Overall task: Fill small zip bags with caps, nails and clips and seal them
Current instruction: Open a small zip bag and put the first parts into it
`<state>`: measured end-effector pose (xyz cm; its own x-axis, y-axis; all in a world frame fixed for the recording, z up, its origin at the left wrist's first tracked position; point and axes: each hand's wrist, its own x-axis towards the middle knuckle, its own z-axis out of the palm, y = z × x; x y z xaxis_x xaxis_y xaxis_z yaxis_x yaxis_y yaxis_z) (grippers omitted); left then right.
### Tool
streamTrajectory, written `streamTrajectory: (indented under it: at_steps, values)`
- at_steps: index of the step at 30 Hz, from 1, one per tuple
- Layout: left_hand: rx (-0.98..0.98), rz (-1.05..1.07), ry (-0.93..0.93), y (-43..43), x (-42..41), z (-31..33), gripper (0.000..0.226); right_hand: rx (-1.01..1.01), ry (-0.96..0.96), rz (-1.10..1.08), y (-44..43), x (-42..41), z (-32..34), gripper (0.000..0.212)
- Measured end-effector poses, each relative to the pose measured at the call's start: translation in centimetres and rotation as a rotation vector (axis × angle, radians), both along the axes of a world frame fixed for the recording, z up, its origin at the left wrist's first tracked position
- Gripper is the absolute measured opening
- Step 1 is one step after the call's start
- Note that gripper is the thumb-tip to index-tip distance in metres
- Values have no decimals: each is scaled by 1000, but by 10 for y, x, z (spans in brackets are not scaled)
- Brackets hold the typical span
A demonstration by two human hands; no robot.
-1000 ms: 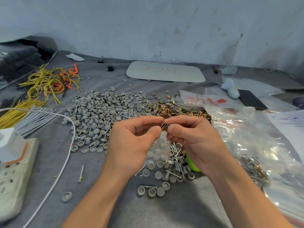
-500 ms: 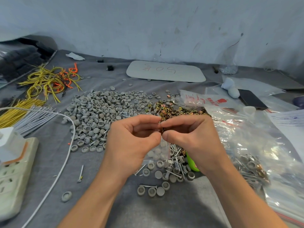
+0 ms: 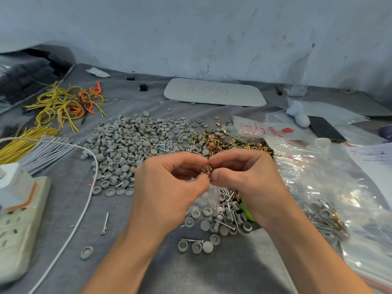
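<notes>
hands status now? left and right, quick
Left hand: fingers curled, pinching the top of the small zip bag.
Right hand: fingers curled, pinching a brass clip at the bag's mouth.

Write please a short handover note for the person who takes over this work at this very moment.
Hands: the left hand pinches the mouth of the small clear zip bag; the right hand pinches a brass-coloured metal clip at that mouth.
Supplies: pile of grey round plastic caps to the left, pile of loose clips behind the hands, silver nails under the right hand.
Done: grey caps seem already inside the bag.
Left: drop the clip in, check for nails, seal.
</notes>
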<state>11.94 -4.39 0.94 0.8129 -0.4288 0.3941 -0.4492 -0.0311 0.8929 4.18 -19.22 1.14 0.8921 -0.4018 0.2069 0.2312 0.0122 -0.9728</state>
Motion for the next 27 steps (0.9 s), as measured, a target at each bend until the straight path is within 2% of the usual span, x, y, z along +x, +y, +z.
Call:
streamTrajectory:
  at_steps: [3, 6, 9, 13, 15, 18, 22, 27]
  values:
    - [49, 64, -117, 2, -1, 2, 33, 15, 70, 22, 1, 0, 1, 23]
    - [73, 65, -152, 2, 0, 2, 33, -41, 116, 32, 2, -1, 3, 24]
    - [38, 19, -100, 2, 4, -1, 35, -51, 133, 24, 2, -3, 5, 22]
    - [22, -56, -29, 4, 7, -3, 48, 38, 185, 17, 3, -2, 5, 16]
    - [27, -98, -16, 5, 8, -3, 48, 117, 235, 41, 2, -3, 7, 6]
    - [29, -156, 35, 5, 9, -4, 39, 205, 290, 92, -1, -5, 9, 14]
    - [-5, -191, 106, 4, 8, -3, 25, 205, 300, 134, -4, -6, 10, 8]
    - [-82, -157, 111, 3, 9, -3, 20, 202, 258, 154, -1, -9, 10, 24]
